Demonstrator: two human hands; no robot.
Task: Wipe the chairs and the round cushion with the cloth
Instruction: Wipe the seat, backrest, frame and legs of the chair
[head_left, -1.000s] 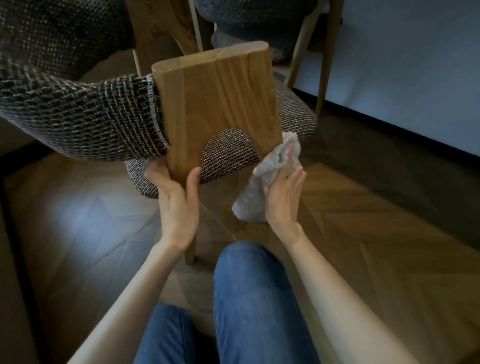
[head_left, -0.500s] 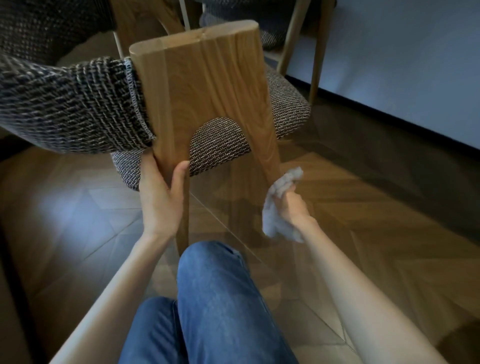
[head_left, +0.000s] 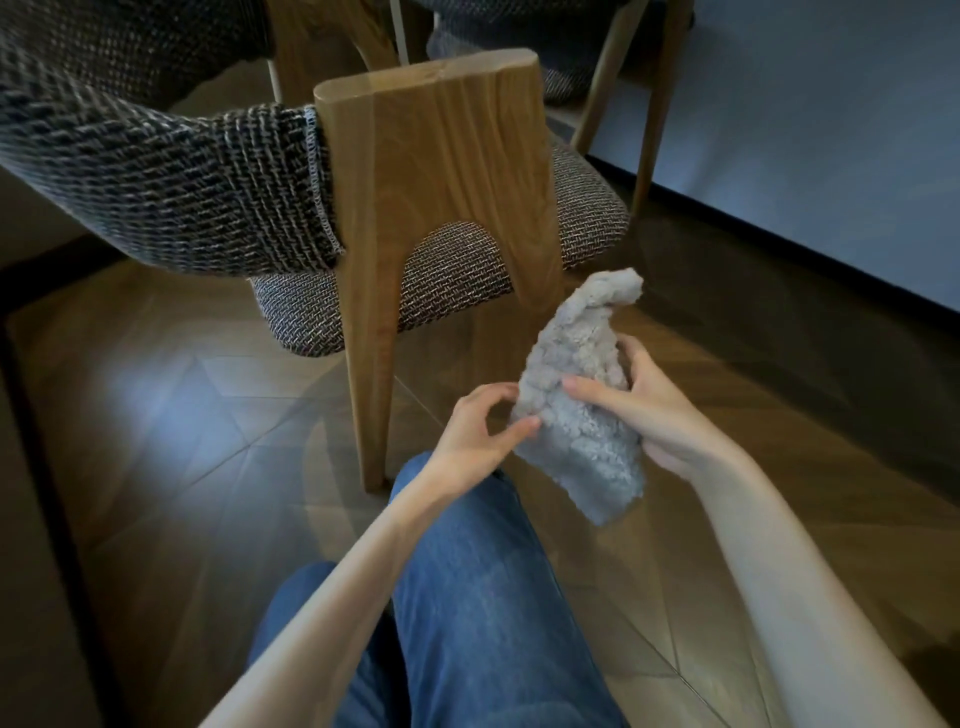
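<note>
Cloth (head_left: 576, 395) slants top up-right — right hand (head_left: 654, 410) grips it, left hand (head_left: 478, 426) pinches its edge

Wood parquet floor (head_left: 208, 395), brown, planks in angled chevron pattern, fills most of view. Bluish light sheen on it approx 9 o'clock, darker twd 3 o'clock. Pale blue-grey wall (head_left: 831, 130) at 2 o'clock, w/ dark skirting strip (head_left: 779, 249) along its foot, running diag. down to 3 o'clock. Dark edge strip (head_left: 28, 415) at 9 o'clock, beige panel (head_left: 26, 597) outside it at 8 o'clock. Can't tell what that is.
</note>
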